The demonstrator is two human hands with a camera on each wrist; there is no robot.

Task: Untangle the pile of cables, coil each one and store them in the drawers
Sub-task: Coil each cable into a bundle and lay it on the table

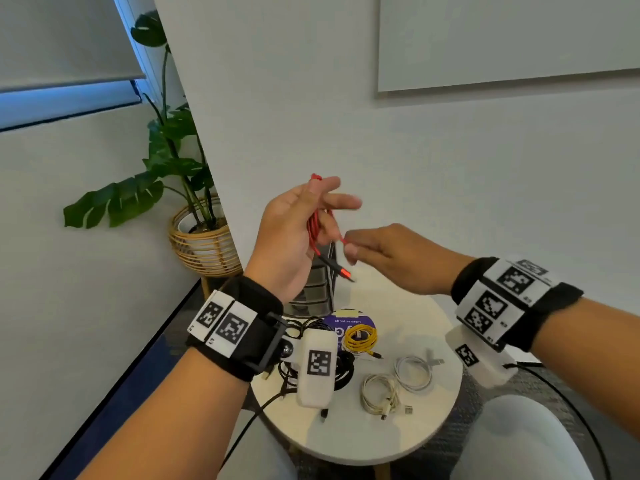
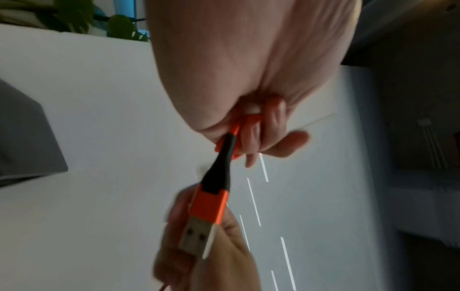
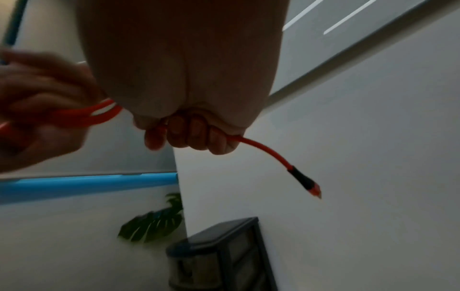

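We hold the red cable [image 1: 316, 226] above the round table [image 1: 398, 441], its loops gathered in our left hand [image 1: 294, 233], while our right hand [image 1: 388, 258] pinches the free tail. It looks light, limp and springy, so we judge the crossing of the loops the safest place to grip, with the stiff USB plug [image 2: 201, 222] left hanging.

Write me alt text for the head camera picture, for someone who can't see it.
Two hands wind a red cable above a small round table: the left hand holds the loops, the right hand pinches the free end. Coiled yellow, white and black cables lie below.
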